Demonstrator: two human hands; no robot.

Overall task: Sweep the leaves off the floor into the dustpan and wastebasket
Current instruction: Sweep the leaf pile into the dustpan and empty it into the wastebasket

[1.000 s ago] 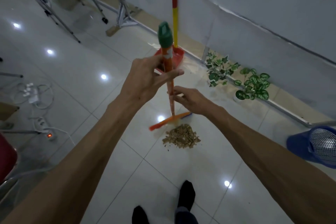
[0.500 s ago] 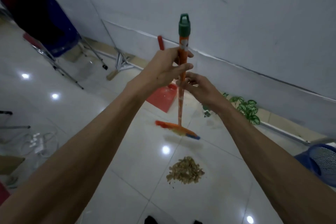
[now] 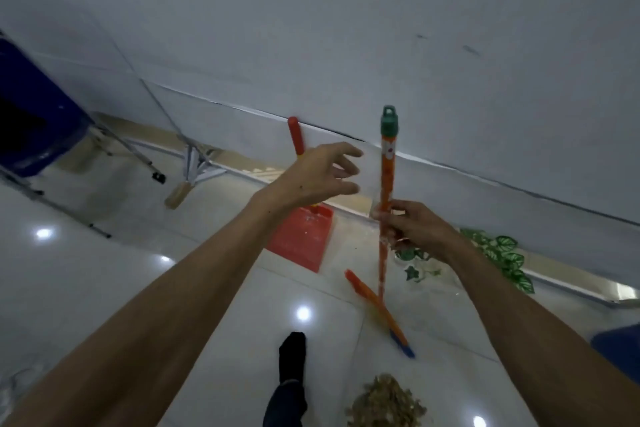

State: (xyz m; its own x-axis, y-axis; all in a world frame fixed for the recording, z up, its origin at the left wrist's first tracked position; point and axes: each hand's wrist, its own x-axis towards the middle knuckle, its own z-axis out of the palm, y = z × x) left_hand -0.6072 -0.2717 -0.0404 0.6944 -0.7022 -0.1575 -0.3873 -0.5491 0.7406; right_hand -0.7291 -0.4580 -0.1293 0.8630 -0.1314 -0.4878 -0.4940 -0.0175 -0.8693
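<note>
The right hand point(image 3: 414, 230) gripped the orange broom point(image 3: 385, 204) partway down its handle, fingers curled round the stick, which stood nearly upright with its green cap at the top. The broom's head rested on the tiled floor point(image 3: 104, 288), angled toward the pile of dry leaves point(image 3: 384, 404) near the bottom edge. The left hand point(image 3: 320, 177) hung in the air beside the handle, fingers spread and touching nothing. Behind it a red dustpan point(image 3: 301, 243) stood against the white wall point(image 3: 346, 28), its long handle leaning on it. A green leafy plant point(image 3: 504, 255) lay along the skirting. One foot in a black sock point(image 3: 292, 355) stood left of the leaves.
</note>
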